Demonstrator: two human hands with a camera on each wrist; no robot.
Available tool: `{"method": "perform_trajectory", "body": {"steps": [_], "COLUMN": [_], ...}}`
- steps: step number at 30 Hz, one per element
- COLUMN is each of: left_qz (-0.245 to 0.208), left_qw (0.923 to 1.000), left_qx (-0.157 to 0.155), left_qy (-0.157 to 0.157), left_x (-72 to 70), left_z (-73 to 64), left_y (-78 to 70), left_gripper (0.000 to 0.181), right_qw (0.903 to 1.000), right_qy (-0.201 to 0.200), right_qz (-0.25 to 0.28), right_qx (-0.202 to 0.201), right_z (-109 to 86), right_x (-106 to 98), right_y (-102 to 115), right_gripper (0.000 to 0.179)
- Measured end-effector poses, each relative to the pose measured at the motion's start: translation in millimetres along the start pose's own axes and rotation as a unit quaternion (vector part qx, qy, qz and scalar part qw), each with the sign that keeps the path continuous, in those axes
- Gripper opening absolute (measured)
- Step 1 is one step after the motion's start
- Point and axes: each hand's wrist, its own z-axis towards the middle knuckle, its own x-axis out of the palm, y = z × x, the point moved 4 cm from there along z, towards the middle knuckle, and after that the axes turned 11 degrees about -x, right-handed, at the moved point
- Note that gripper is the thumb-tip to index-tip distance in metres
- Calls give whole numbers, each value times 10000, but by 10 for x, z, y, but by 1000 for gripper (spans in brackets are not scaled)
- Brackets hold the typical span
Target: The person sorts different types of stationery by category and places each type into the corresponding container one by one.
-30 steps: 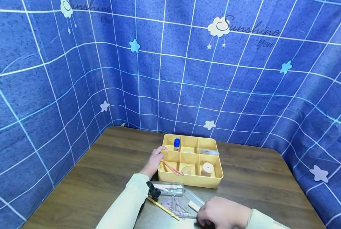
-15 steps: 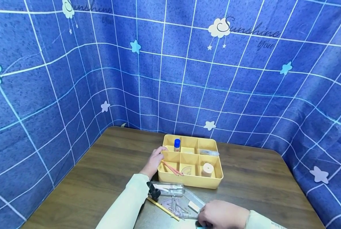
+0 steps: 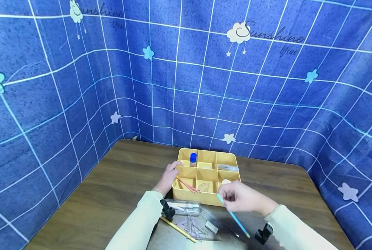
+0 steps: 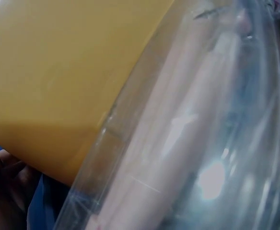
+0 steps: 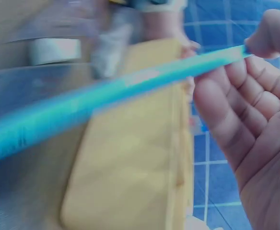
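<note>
My right hand [image 3: 243, 198] pinches a light blue pencil [image 3: 238, 221] near one end, between thumb and fingertips. It slants down toward the table in front of the box's right part; in the right wrist view the pencil [image 5: 130, 81] crosses the frame, blurred. My left hand [image 3: 168, 177] holds the left rim of a yellow six-compartment box [image 3: 186, 195]. Inside stand a blue-capped glue stick [image 3: 193, 159] and a round pale thing [image 3: 226, 182], partly hidden by my right hand. Red pencils [image 3: 187, 184] lean over the front left compartment, and a protractor [image 3: 203, 187] lies in the front middle one.
Before the box lie a clear case [image 3: 186, 207], a yellow pencil [image 3: 178, 229], see-through set squares [image 3: 193, 227], a white eraser [image 3: 211, 227] and a thin dark stick [image 3: 231, 230]. A clear packet [image 3: 228, 168] sits in the back right compartment. A blue curtain [image 3: 204, 86] surrounds the table.
My right hand has lifted the blue pencil off the table's front and carried it up toward the box's front right corner. My left hand stays at the box's rim.
</note>
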Motion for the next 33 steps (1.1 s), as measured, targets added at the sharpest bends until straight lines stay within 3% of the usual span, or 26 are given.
{"method": "perform_trajectory", "body": {"steps": [3, 7, 10, 14, 16, 18, 20, 24, 30, 33], "left_qz": [27, 29, 25, -21, -12, -15, -8, -26, -20, -14], "left_qw": [10000, 10000, 10000, 10000, 10000, 10000, 10000, 10000, 10000, 10000], "left_qx": [32, 8, 16, -2, 26, 20, 11, -18, -62, 6], "left_qy": [-23, -36, -35, -24, -11, 7, 22, 35, 36, 17], "left_x": [2, 4, 6, 5, 5, 4, 5, 4, -1, 5], "left_z": [17, 27, 30, 25, 20, 9, 4, 14, 41, 24], "left_y": [-1, 10, 11, 10, 3, -3, -4, 12, 42, 21], "left_gripper": [32, 32, 32, 32, 31, 31, 31, 32, 32, 32], "right_qw": [9950, 9769, 9548, 9183, 9041, 8961, 8958, 9119, 9490, 9595], "right_qy": [-555, -1374, -2086, -3061, -3526, -3907, -4118, -4000, -3138, -2627], "right_qz": [818, 1555, 2026, 2383, 2273, 1992, 1617, 914, -233, -995], "right_qx": [-155, -505, -620, -790, -814, -682, -424, -36, -198, -220], "right_z": [55, 125, 166, 205, 215, 220, 226, 258, 307, 312], "right_x": [-155, -325, -422, -508, -530, -535, -517, -414, -172, -65], "right_y": [-26, -58, -98, -165, -210, -266, -320, -401, -446, -440], "right_gripper": [23, 17, 16, 17, 17, 13, 8, 9, 20, 25]}}
